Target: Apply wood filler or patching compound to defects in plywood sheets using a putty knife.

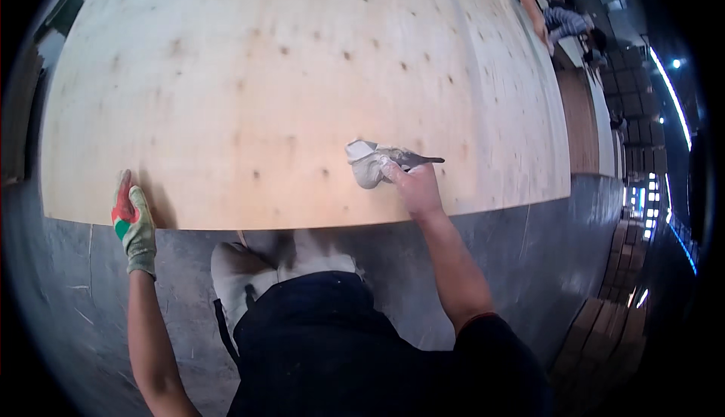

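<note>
- Nearest, down at the sheet's near left edge: the left hand (134, 221), in a cream, red and green glove, fingers extended, gripping nothing, seemingly resting against the wood.
- Over to the right hand (411, 183), and it's closed around a scraper (427, 160) with a dark end, bearing a pale, paste-like lump (368, 169); whether blade meets wood, I can't tell.
- Beneath both, the big plywood sheet (226, 107), stretching away from the person's waist: dark knots dotted all over, no plainly filled patch to pick out, so plenty looks left to do. I'd call it early going.
- Containers? No tub or pot to be made out; the paste rides on the scraper.
- Far right edge: a co-worker's hand (545, 38) touches, or nearly touches, the sheet.
- Beyond, a brown board stack (580, 119) stands beside it.
</note>
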Demonstrator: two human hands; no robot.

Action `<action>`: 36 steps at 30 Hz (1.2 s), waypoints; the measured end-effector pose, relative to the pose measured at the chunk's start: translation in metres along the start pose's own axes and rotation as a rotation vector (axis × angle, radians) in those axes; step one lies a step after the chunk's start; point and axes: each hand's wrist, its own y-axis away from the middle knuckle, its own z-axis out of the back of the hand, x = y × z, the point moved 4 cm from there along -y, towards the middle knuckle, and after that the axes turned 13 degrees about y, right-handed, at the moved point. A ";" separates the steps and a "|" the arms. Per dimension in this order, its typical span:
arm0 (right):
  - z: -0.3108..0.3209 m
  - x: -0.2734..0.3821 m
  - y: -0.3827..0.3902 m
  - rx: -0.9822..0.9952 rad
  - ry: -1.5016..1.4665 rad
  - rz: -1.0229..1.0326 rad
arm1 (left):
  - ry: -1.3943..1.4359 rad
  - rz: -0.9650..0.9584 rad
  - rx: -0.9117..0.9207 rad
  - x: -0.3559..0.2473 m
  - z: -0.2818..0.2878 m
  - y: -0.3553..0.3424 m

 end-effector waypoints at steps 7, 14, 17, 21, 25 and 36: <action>0.025 0.028 -0.069 -0.055 0.404 0.097 | -0.709 -0.085 -0.154 0.055 0.006 -0.060; -0.008 0.012 -0.310 -0.282 0.071 0.012 | -1.005 0.179 -0.257 0.098 -0.006 -0.085; -0.018 -0.022 -0.415 -0.314 -0.287 -0.093 | -0.989 0.217 -0.273 0.095 -0.033 -0.074; -0.053 0.029 -0.484 -0.504 0.954 -0.029 | -0.995 0.208 -0.279 0.096 -0.030 -0.082; -0.030 0.037 -0.479 -0.136 0.945 0.298 | -0.973 0.205 -0.235 0.094 -0.025 -0.101; -0.068 -0.057 -0.065 0.186 0.847 0.427 | -1.081 0.173 -0.164 0.111 -0.026 -0.086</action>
